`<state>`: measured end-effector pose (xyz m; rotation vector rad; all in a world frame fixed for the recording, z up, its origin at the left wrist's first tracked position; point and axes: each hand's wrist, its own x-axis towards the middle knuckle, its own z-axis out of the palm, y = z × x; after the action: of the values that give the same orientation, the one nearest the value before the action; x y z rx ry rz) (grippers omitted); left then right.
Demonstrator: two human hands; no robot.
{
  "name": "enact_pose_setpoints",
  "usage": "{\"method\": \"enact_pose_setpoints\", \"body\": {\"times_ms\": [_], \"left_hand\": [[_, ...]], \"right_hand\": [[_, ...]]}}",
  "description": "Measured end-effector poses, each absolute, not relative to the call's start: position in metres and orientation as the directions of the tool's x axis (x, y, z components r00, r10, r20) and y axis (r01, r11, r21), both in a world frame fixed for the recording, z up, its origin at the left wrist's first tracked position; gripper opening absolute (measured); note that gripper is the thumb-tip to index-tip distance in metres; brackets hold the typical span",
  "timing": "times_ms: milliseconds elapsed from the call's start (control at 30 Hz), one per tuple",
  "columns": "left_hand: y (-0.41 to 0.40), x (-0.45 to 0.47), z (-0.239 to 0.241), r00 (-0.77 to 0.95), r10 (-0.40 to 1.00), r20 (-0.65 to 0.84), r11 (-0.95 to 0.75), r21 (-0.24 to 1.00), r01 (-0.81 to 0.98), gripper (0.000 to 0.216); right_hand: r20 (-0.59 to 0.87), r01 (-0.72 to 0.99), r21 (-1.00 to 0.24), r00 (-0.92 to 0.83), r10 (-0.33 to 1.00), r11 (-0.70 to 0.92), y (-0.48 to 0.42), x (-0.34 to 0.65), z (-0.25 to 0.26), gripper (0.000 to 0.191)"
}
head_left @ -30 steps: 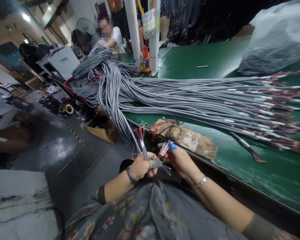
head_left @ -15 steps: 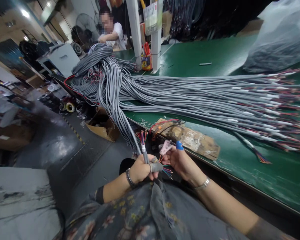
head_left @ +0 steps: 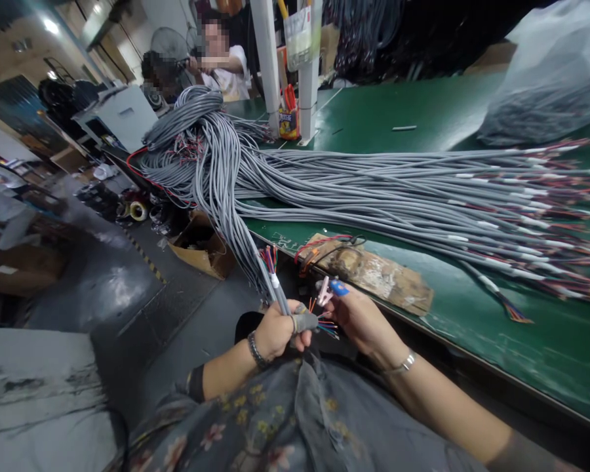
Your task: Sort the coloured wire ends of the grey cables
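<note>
My left hand [head_left: 281,329] is closed around grey cables [head_left: 284,303], with a grey cover on its thumb. One cable end points up and shows a white sleeve and a tuft of coloured wires [head_left: 269,259]. From beside the thumb, other thin coloured wires [head_left: 328,328] fan out to the right. My right hand [head_left: 356,319], with blue wrapping on a digit, pinches a small pale pink clip-like tool [head_left: 324,292] close to these wires. Whether the tool touches a wire, I cannot tell.
Many grey cables [head_left: 344,177] lie across the green table [head_left: 472,347], their stripped ends at the right. A worn wooden block [head_left: 381,275] sits at the near edge. A plastic bag [head_left: 545,78] stands at the back right. A cardboard box [head_left: 201,252] is on the floor. Another person [head_left: 229,72] works behind.
My right hand has turned and shifted slightly left, and the pink tool now stands more upright. The cables in my left hand lean further left. The person behind has raised their hands.
</note>
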<state>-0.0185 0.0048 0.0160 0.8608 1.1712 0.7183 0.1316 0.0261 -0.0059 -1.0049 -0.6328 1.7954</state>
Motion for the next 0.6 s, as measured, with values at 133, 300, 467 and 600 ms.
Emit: {"method": "enact_pose_setpoints", "body": {"times_ms": [133,300,467,600], "left_hand": [[0.005,-0.018,0.018,0.257,0.835,-0.486,0.511,0.859,-0.038,0.031],[0.007,-0.017,0.019,0.277,0.828,-0.488,0.516,0.856,-0.033,0.031],[0.007,-0.014,0.017,0.279,0.829,-0.485,0.512,0.859,-0.029,0.031],[0.007,-0.013,0.015,0.286,0.827,-0.485,0.51,0.86,-0.018,0.03]], "right_hand": [[-0.258,-0.378,-0.884,-0.096,0.961,-0.275,0.025,0.132,-0.008,0.047],[-0.212,-0.384,-0.891,-0.117,0.97,-0.241,0.028,0.131,-0.018,0.053],[-0.316,-0.592,-0.712,-0.208,0.926,-0.376,0.035,0.124,-0.02,0.049],[-0.336,-0.639,-0.677,-0.174,0.926,-0.366,0.035,0.121,-0.021,0.046]]}}
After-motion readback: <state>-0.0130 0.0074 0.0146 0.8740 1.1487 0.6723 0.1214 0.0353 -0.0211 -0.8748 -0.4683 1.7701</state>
